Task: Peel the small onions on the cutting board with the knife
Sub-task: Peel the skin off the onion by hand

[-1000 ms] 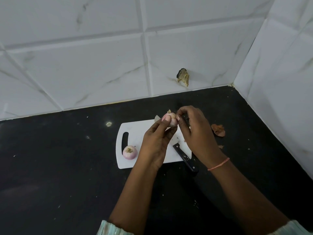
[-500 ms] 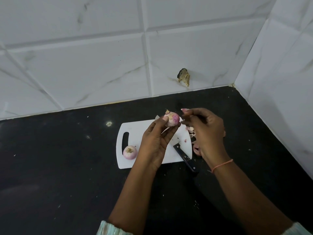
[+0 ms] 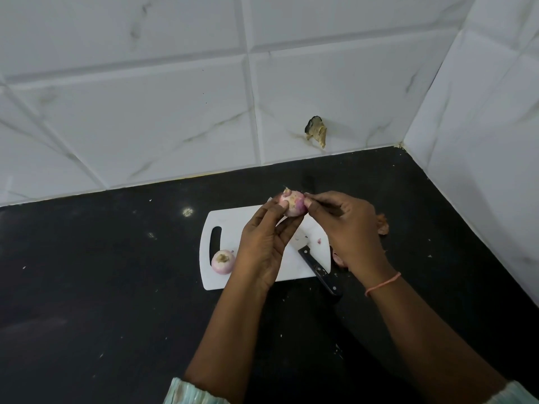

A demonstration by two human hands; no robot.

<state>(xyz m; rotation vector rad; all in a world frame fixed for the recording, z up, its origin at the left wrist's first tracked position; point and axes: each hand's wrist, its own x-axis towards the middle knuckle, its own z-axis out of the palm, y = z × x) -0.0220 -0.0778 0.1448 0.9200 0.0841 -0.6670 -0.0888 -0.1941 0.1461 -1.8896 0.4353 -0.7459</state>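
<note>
My left hand (image 3: 264, 240) holds a small pinkish onion (image 3: 292, 203) up above the white cutting board (image 3: 230, 220). The fingertips of my right hand (image 3: 347, 228) pinch at the onion's right side, on its skin. A second small onion (image 3: 223, 261) lies on the board's near left corner, beside the handle slot. The knife (image 3: 320, 270) lies untouched on the board's near right edge; its black handle sticks out over the counter and its blade is partly hidden under my hands.
Onion skins (image 3: 382, 224) lie on the black counter (image 3: 102, 287) right of the board, mostly hidden behind my right hand. White tiled walls (image 3: 175, 112) close the counter at the back and on the right. A brownish scrap (image 3: 316, 131) sticks to the back wall.
My right hand pulled away to the right with a piece of skin, then came back to the onion. The left hand kept the onion raised and turned it slightly.
</note>
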